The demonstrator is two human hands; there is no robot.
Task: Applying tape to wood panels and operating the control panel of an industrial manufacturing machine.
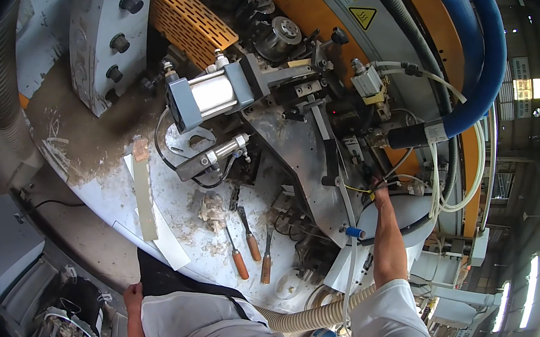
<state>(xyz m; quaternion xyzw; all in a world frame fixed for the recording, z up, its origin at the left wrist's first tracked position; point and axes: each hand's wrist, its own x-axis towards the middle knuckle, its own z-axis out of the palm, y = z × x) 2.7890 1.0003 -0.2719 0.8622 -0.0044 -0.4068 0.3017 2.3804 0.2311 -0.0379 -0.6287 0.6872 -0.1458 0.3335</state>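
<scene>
My right arm reaches forward into the machine, and my right hand [376,184] is among thin hoses and a yellow-green wire beside a dark metal plate [296,165]. Its fingers are lost in shadow, so I cannot make out any grip. Low at my left side, my left hand [134,294] is curled closed by the edge of the white work surface [105,210]; whatever it grips, if anything, is hidden. Between my arms lie a thin-shafted tool [239,262] and two broader-bladed tools, one a chisel [266,267], all with wooden handles. Above them sits a pale clump of scrap [213,211].
A pneumatic cylinder [213,92] and a smaller cylinder [218,153] stand over the surface. Flat strips [146,209] lie at left. A thick blue hose [492,43] arches at right near a hot-surface warning sign [363,18]. A ribbed hose [320,316] passes near my waist.
</scene>
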